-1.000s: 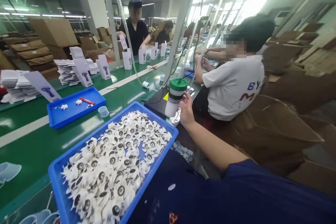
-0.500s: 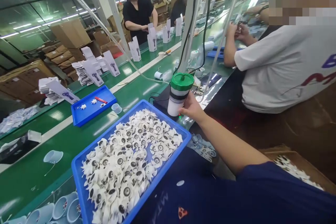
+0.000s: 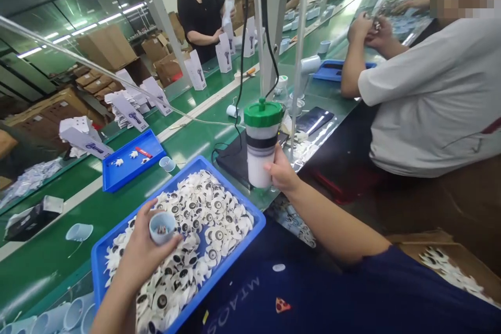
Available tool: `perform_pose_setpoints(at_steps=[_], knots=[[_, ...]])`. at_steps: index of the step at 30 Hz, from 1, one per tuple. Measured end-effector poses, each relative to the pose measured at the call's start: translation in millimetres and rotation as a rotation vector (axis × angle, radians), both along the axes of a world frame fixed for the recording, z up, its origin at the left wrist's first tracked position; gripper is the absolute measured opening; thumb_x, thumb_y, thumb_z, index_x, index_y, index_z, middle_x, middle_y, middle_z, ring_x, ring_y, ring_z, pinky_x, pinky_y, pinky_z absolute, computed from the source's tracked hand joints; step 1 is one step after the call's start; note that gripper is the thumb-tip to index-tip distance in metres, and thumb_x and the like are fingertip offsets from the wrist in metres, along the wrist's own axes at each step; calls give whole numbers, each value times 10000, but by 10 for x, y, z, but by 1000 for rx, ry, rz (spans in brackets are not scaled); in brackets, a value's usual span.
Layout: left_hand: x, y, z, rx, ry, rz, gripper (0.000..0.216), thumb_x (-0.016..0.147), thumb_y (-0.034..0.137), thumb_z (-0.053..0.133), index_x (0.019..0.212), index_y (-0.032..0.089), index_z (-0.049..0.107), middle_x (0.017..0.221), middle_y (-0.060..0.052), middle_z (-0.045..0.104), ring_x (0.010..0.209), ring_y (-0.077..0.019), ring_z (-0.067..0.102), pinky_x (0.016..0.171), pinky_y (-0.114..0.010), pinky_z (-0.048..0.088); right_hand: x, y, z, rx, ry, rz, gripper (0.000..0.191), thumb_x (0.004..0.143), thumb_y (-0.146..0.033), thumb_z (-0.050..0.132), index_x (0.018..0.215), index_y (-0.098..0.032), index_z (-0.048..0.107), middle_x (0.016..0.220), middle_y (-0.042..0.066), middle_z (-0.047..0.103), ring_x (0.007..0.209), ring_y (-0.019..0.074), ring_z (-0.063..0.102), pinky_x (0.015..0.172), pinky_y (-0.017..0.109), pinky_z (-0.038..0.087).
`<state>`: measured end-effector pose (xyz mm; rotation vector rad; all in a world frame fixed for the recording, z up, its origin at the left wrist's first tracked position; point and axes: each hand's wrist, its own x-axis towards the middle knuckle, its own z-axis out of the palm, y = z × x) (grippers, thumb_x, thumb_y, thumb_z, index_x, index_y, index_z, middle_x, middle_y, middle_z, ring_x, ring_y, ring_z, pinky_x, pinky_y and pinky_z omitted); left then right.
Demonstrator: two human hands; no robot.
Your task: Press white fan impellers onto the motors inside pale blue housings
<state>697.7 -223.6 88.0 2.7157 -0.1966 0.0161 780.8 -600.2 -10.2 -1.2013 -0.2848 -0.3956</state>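
Observation:
My left hand (image 3: 141, 250) is wrapped round a light blue plastic cup-shaped housing (image 3: 162, 225), with small metallic parts inside it. The housing is over a blue tray (image 3: 256, 214) heaped with white fan impellers (image 3: 213, 203), several showing dark round centres. My right hand (image 3: 285, 172) grips the lower side of a white cylindrical container (image 3: 259, 167) with a black band and a green screw-type lid (image 3: 264, 113). It is upright beside a flat black box (image 3: 230, 159); its hidden side cannot be made out.
Several blue housings (image 3: 58, 315) lie at bottom left. A smaller blue tray (image 3: 117, 177) with a red marker sits on the green belt (image 3: 129, 219). Metal posts (image 3: 299, 52) and a black cable (image 3: 241, 62) rise ahead. A co-worker in a grey shirt (image 3: 426, 78) sits at right.
My left hand has come into view over the tray, holding a blue housing. My right hand stays on the container, which appears slightly lower and further left as the view shifts.

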Motion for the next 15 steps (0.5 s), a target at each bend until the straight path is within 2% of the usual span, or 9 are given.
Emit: perform_pose_setpoints(at_steps=[1, 3, 4, 5, 7, 10, 11, 13, 15], knots=[[287, 16, 46, 204, 28, -21, 772, 921, 550, 651, 1576, 257, 365, 1410, -151, 668, 1117, -302, 749, 926, -460, 634, -31, -31, -17, -15, -5, -28, 918, 680, -763, 849, 1426, -318, 551, 1312, 100, 706, 1239, 342, 689, 1148, 573, 518], [861, 56, 150, 336, 31, -10, 618, 900, 387, 695, 1476, 239, 524, 1603, -172, 519, 1326, -335, 654, 1086, -486, 565, -108, -74, -80, -59, -34, -71, 885, 685, -714, 872, 1409, -308, 565, 1308, 108, 710, 1225, 340, 698, 1142, 577, 522], [1121, 68, 190, 381, 47, 8, 568, 900, 350, 714, 1438, 237, 570, 1677, -170, 433, 1338, -337, 643, 1099, -494, 556, -152, -88, -120, -78, -49, -82, 866, 693, -682, 880, 1408, -305, 567, 1306, 110, 713, 1217, 339, 705, 1125, 574, 536], [1351, 69, 214, 423, 73, 28, 534, 902, 345, 739, 1403, 219, 605, 1681, -172, 427, 1330, -337, 641, 1096, -516, 555, -199, -100, -164, -92, -60, -89, 846, 704, -647, 884, 1411, -305, 568, 1304, 112, 718, 1200, 335, 717, 1097, 564, 559], [1710, 41, 199, 480, 145, 18, 500, 956, 401, 729, 1400, 199, 621, 1589, -151, 534, 1329, -307, 622, 1108, -552, 545, -295, -130, -249, -109, -57, -119, 783, 727, -577, 882, 1399, -305, 588, 1285, 110, 735, 1136, 315, 751, 1014, 516, 615], [2025, -53, 34, 522, 232, -40, 484, 977, 445, 710, 1379, 184, 644, 1484, -120, 616, 1314, -311, 628, 1106, -553, 549, -412, -221, -340, -129, 5, -213, 690, 723, -510, 872, 1340, -299, 645, 1229, 110, 775, 1045, 286, 789, 888, 407, 661], [2083, -86, -40, 531, 255, -53, 461, 984, 444, 703, 1367, 193, 649, 1458, -125, 630, 1286, -287, 642, 1087, -539, 563, -440, -263, -355, -137, 37, -249, 671, 704, -501, 877, 1308, -301, 665, 1204, 108, 789, 1024, 282, 797, 853, 378, 666], [2140, -128, -175, 541, 277, -65, 424, 992, 446, 692, 1340, 205, 663, 1419, -118, 651, 1237, -267, 662, 1048, -503, 588, -475, -349, -365, -149, 105, -277, 649, 647, -494, 897, 1239, -311, 701, 1153, 106, 808, 986, 297, 806, 806, 370, 673], [2125, -99, -242, 540, 268, -49, 402, 992, 439, 695, 1321, 209, 672, 1394, -111, 663, 1216, -263, 669, 1029, -488, 598, -487, -421, -360, -163, 155, -301, 572, 583, -504, 918, 1094, -317, 742, 1048, 107, 820, 894, 331, 809, 743, 414, 680]])
